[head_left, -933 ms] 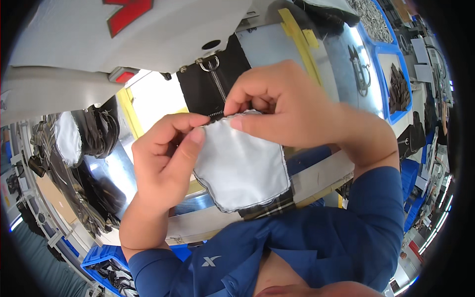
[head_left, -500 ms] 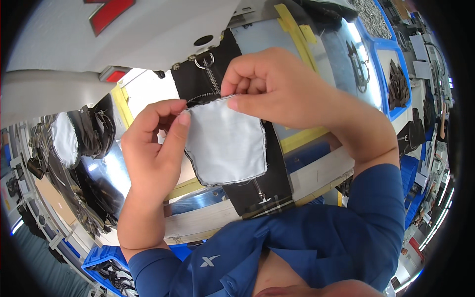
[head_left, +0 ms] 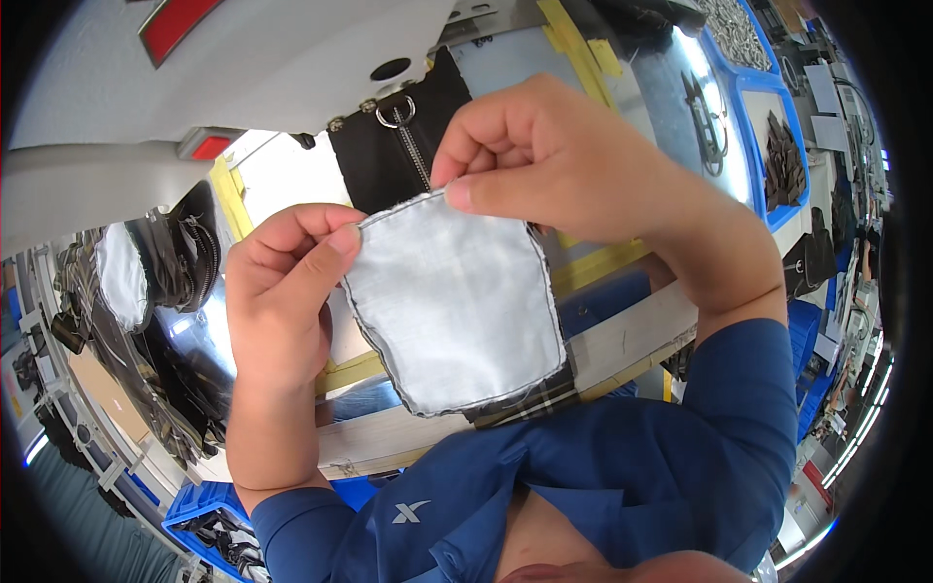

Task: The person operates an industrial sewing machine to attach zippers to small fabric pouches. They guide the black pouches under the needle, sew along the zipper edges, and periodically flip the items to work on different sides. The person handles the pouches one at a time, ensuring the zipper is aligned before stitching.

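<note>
A light grey fabric pouch piece (head_left: 457, 306) with dark frayed edges hangs between my two hands. My left hand (head_left: 292, 277) pinches its upper left corner between thumb and fingers. Its upper right edge is pinched by my right hand (head_left: 535, 160), the fingers curled. Behind it lies a black fabric strip (head_left: 374, 160) with a silver zipper (head_left: 412, 146) and a metal D-ring (head_left: 396, 114). The grey piece covers most of the strip's lower part; a plaid end (head_left: 525, 406) shows below it.
A pale sewing machine body (head_left: 262, 68) rises close at the upper left. Dark camouflage pieces with zippers (head_left: 190, 253) are stacked on the left. Yellow tape (head_left: 583, 49) marks the table. Blue bins (head_left: 805, 185) of small parts stand at the right, another blue bin (head_left: 199, 505) at lower left.
The grey fabric piece has come up off the strip toward me and looks larger, covering more of the strip. Both hands keep their pinch on it; my left hand shifted slightly left.
</note>
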The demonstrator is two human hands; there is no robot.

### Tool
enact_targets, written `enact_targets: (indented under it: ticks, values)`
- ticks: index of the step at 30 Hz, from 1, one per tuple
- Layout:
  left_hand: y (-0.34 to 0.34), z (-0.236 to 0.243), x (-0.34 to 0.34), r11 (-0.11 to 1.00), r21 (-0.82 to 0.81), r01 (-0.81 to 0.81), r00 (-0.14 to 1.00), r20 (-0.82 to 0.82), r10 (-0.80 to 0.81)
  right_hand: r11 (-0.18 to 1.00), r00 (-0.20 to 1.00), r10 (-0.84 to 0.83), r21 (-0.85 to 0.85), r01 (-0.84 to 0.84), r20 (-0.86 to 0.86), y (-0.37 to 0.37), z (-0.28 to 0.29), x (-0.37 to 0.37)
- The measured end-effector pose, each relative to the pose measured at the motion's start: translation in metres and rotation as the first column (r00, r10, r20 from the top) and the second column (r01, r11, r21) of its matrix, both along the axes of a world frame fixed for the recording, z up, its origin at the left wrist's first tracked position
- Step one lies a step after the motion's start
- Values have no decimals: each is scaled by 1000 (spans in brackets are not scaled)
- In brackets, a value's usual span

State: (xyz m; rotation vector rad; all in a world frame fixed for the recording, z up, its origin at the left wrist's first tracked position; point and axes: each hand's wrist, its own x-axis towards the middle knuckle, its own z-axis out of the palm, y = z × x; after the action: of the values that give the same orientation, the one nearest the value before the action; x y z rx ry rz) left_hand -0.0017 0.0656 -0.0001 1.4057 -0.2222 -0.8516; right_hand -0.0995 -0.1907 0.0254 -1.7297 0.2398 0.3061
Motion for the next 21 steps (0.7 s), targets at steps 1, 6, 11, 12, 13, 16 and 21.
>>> enact_targets:
  ticks: [1, 6, 11, 12, 13, 16, 21]
  values:
    - [0, 0, 0, 1000, -6, -2, 1000, -9, 2, 1000, 1000, 3, -4, -3, -5, 0, 1, 0]
    - [0, -1, 0, 1000, -9, 27, 999, 24, -27, 1000, 1000, 4, -6, -4, 15, 0, 1, -1]
    - [-6, 3, -11, 989, 111, 93, 941, 314, -124, 966, 942, 149, -250, -73, 300, 7, -8, -8]
    - [-6, 2, -11, 987, 122, 107, 908, 391, -147, 947, 913, 188, -312, -71, 362, 8, -8, -10]
    - [-6, 0, -11, 984, 135, 118, 869, 465, -168, 940, 891, 206, -335, -65, 404, 11, -8, -12]
    - [-6, 0, -12, 980, 152, 125, 785, 589, -192, 918, 817, 240, -396, -15, 525, 15, -14, -14]
    - [-8, 1, -15, 980, 158, 124, 727, 657, -198, 908, 781, 255, -420, 11, 570, 18, -17, -16]
